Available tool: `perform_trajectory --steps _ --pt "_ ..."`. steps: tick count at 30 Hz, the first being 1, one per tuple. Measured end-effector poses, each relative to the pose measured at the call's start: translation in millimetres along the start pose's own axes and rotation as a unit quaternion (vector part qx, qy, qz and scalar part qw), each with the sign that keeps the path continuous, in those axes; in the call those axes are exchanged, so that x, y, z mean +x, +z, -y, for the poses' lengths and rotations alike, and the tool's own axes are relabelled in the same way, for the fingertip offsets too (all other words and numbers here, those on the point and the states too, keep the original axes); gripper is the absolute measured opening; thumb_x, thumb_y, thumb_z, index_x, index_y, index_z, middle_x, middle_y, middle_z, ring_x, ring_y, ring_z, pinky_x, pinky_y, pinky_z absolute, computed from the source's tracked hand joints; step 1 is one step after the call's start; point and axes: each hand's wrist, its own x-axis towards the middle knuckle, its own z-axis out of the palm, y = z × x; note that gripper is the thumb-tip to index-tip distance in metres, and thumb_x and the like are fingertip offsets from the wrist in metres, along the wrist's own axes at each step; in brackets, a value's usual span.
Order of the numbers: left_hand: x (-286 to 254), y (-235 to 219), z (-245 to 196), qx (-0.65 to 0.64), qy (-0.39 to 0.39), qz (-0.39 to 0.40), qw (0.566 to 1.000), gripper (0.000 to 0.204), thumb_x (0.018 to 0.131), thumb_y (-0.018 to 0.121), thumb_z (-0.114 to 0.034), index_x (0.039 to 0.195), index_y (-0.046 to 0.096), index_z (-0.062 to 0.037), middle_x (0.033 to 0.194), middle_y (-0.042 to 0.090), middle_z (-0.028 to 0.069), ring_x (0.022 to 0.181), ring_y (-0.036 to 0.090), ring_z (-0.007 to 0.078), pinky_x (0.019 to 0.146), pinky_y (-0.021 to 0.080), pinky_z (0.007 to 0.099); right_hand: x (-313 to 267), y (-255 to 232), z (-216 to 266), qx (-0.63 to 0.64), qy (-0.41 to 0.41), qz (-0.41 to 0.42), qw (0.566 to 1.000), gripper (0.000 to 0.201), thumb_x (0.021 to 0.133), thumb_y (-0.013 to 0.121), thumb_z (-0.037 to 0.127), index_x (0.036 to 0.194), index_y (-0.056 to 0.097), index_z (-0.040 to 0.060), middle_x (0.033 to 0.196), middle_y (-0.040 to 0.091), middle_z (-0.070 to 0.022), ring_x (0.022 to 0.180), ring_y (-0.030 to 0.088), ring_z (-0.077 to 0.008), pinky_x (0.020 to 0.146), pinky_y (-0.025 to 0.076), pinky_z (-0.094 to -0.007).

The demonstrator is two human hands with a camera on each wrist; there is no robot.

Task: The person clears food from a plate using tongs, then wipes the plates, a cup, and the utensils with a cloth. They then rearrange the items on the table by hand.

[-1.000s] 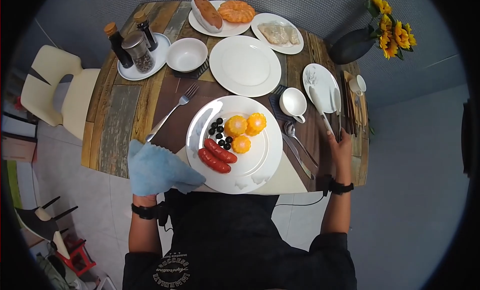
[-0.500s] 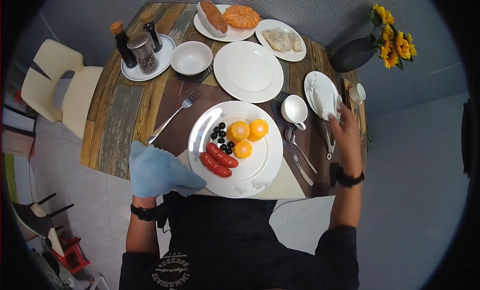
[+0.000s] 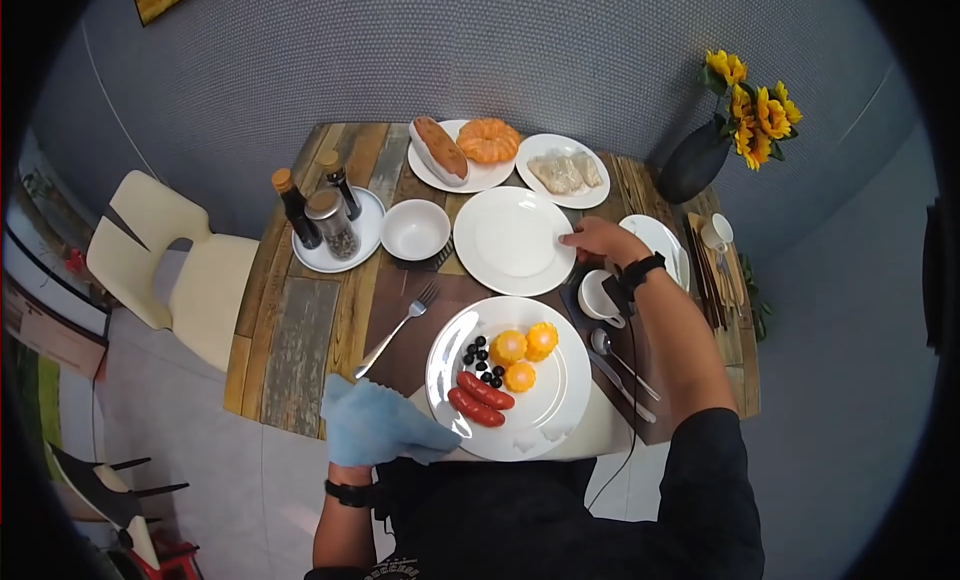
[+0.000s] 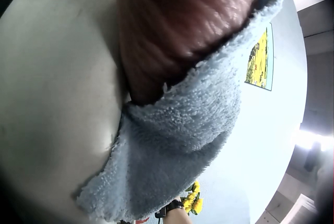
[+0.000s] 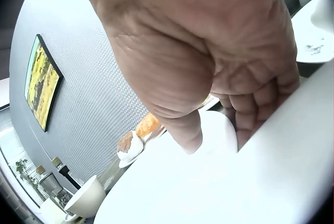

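Observation:
A blue cloth covers my left hand at the front table edge and hides its fingers. One cloth corner overlaps the lower left rim of a white plate bearing two sausages, several black berries and three corn pieces. My right hand pinches the right rim of a second white plate, which is bare. In the right wrist view the thumb lies on this plate's top, while the other fingers curl beyond its rim.
A white cup stands under my right wrist, with a spoon and knife nearby. To the left are a fork, a bowl and seasoning bottles. Bread and a dark flower vase stand farther back.
My right hand has let go of the tongs over the small right-hand plate and moved left to the bare plate's rim. The head view has tilted up; my left hand stays under the cloth.

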Motion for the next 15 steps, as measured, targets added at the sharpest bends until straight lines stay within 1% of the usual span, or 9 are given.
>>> perform_trajectory --steps 2,4,5,6,7,9,10,13,15 --pt "-0.6 0.4 1.5 -0.009 -0.015 -0.009 1.0 0.02 0.068 0.071 -0.032 0.054 0.06 -0.0236 0.057 0.057 0.0021 0.064 0.057 0.0253 0.067 0.039 0.0391 0.8 0.8 0.0 0.012 0.006 -0.008 1.0 0.038 0.091 0.074 0.037 0.107 0.068 0.0029 0.086 0.068 -0.0047 0.07 0.06 -0.0139 0.062 0.049 -0.0298" --pt "-3.2 -0.3 1.8 -0.024 -0.04 0.06 0.997 0.013 0.071 0.069 -0.032 0.065 0.068 -0.0206 0.067 0.063 0.0028 0.071 0.062 0.0254 0.07 0.043 0.0417 7.5 1.2 -1.9 0.021 0.015 -0.013 1.0 0.039 0.09 0.075 0.036 0.109 0.068 0.0031 0.086 0.068 -0.0041 0.069 0.059 -0.0134 0.061 0.048 -0.0292" --pt "-3.7 0.2 1.3 -0.025 -0.041 0.061 0.997 0.013 0.071 0.069 -0.032 0.065 0.068 -0.0206 0.067 0.063 0.0028 0.071 0.062 0.0254 0.07 0.043 0.0417 10.7 1.4 -0.7 0.066 0.014 0.003 0.998 0.038 0.091 0.075 0.035 0.111 0.067 0.0035 0.086 0.068 -0.003 0.07 0.06 -0.0128 0.061 0.047 -0.029" --pt "-2.9 0.7 1.0 -0.021 -0.029 0.032 0.999 0.016 0.07 0.07 -0.032 0.059 0.064 -0.022 0.062 0.061 0.0022 0.067 0.059 0.0253 0.068 0.04 0.0401 12.3 0.9 -0.9 0.111 0.012 0.018 0.994 0.038 0.092 0.074 0.034 0.113 0.066 0.0039 0.086 0.068 -0.0019 0.07 0.06 -0.0121 0.061 0.046 -0.0289" --pt "-1.5 1.5 0.7 -0.016 -0.015 0.001 1.0 0.02 0.069 0.071 -0.032 0.054 0.06 -0.0235 0.057 0.058 0.0017 0.063 0.057 0.0252 0.066 0.038 0.0385 12.0 0.1 -2.7 0.111 0.012 0.017 0.994 0.038 0.092 0.074 0.034 0.113 0.066 0.0039 0.086 0.068 -0.0019 0.07 0.06 -0.0121 0.061 0.046 -0.0289" --pt "-7.2 15.2 2.7 -0.018 -0.03 0.01 0.999 0.019 0.069 0.071 -0.032 0.055 0.061 -0.0237 0.058 0.059 0.0018 0.064 0.057 0.0252 0.066 0.038 0.0386 10.2 0.0 -6.4 0.279 -0.009 0.068 0.958 0.028 0.094 0.071 0.027 0.114 0.066 0.0082 0.082 0.067 0.0016 0.064 0.057 -0.0086 0.054 0.04 -0.0254" --pt "-9.3 19.9 3.8 -0.018 -0.046 0.02 0.999 0.017 0.068 0.071 -0.032 0.055 0.062 -0.0239 0.059 0.06 0.002 0.065 0.058 0.0252 0.066 0.038 0.0388 11.9 1.7 -7.7 0.279 -0.011 0.068 0.958 0.028 0.094 0.071 0.027 0.114 0.066 0.0082 0.082 0.067 0.0016 0.064 0.057 -0.0086 0.054 0.04 -0.0254" --pt "-7.5 17.8 3.9 -0.002 -0.045 0.049 0.998 0.014 0.067 0.071 -0.031 0.057 0.065 -0.0232 0.061 0.061 0.0026 0.068 0.059 0.0257 0.065 0.038 0.0396 15.8 5.1 -10.7 0.356 -0.02 0.049 0.933 0.023 0.099 0.064 0.022 0.118 0.065 0.0095 0.087 0.068 0.0036 0.066 0.056 -0.0055 0.054 0.04 -0.0223" --pt "-4.0 9.7 2.9 -0.004 -0.038 0.044 0.998 0.012 0.067 0.071 -0.03 0.058 0.067 -0.0228 0.061 0.062 0.0034 0.069 0.059 0.026 0.066 0.039 0.0398 -0.3 0.2 -3.7 0.352 -0.023 0.009 0.936 0.025 0.102 0.059 0.02 0.124 0.061 0.0084 0.097 0.07 0.0014 0.073 0.061 -0.0051 0.057 0.045 -0.021"
